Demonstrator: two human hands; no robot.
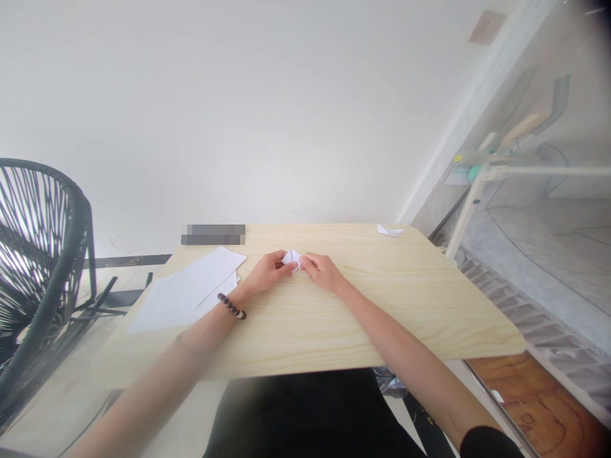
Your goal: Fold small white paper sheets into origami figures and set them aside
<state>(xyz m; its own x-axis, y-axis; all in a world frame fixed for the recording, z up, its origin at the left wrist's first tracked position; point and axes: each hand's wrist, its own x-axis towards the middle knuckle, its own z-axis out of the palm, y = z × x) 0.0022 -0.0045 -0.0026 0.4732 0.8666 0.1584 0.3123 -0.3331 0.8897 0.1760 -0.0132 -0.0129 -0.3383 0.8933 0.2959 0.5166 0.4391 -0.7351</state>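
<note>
A small folded piece of white paper [292,257] is held between my two hands above the middle of the wooden table. My left hand [271,270] pinches its left side, the thumb lying across the lower front. At its right edge my right hand [323,270] grips it with thumb and fingertips. Creases show on the paper, though the fingers cover part of it. Loose white sheets [186,289] lie to the left, partly behind my left forearm. Near the far right corner rests a folded white paper boat [390,231].
The light wooden table [382,292] stands against a white wall. A blurred-out dark item [213,235] lies at its back left edge. On the left is a dark woven chair [42,267]; a white metal frame [470,213] stands to the right.
</note>
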